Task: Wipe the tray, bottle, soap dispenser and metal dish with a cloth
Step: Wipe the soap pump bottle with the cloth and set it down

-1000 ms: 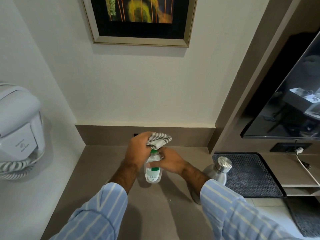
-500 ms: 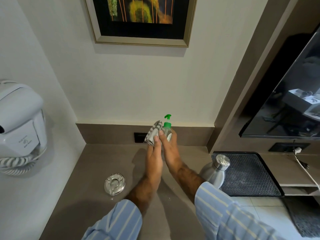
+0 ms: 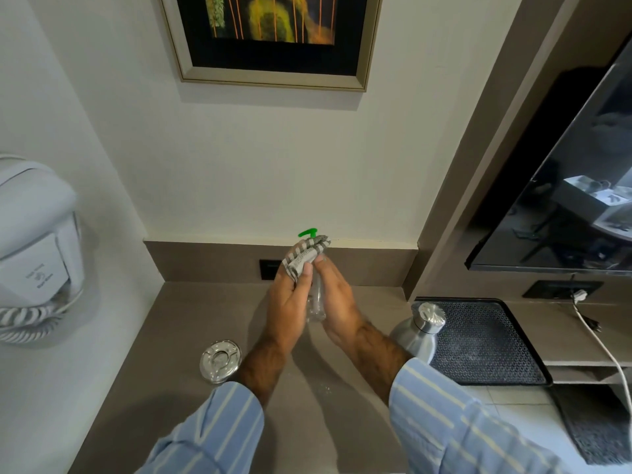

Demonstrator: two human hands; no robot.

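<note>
A clear soap dispenser [image 3: 316, 302] with a green pump is held up above the counter between both hands. My right hand [image 3: 337, 299] grips its body from the right. My left hand [image 3: 289, 302] presses a grey-and-white striped cloth [image 3: 302, 260] against its upper part, just below the green pump. A round metal dish [image 3: 220, 360] lies on the counter left of my left forearm. A steel bottle [image 3: 419, 330] with a silver cap stands right of my right forearm. Beside it sits the black tray [image 3: 485, 340].
The brown counter [image 3: 184, 336] meets a white wall at the back. A wall-mounted hair dryer [image 3: 34, 248] with a coiled cord hangs at left. A dark screen [image 3: 564, 200] fills the right, with a socket and white cable [image 3: 595, 336] below it. A framed picture [image 3: 273, 39] hangs above.
The dispenser was lifted off the counter and tilted away from me. The cloth slid from over the pump to just below it, baring the green pump. The metal dish came into sight.
</note>
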